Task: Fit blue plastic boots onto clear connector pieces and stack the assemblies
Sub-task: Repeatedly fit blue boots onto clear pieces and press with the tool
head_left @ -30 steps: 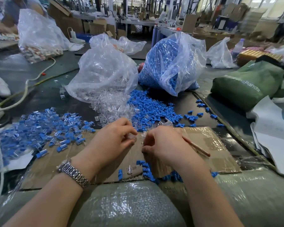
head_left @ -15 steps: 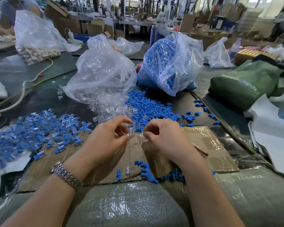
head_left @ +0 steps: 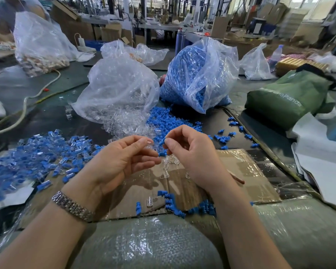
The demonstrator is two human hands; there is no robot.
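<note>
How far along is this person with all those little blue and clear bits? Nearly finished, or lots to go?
A good heap is done: the pile of finished assemblies lies to the left. In hand now, the right hand pinches a blue boot and the left hand a clear connector, not yet joined. Plenty remains: loose boots, loose clear pieces and the bulging bag of boots.

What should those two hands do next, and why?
Probably bring the hands together and push the blue boot pinched in the right hand onto the clear piece at the left hand's fingertips. Each hand holds one part, and a small gap separates them.
</note>
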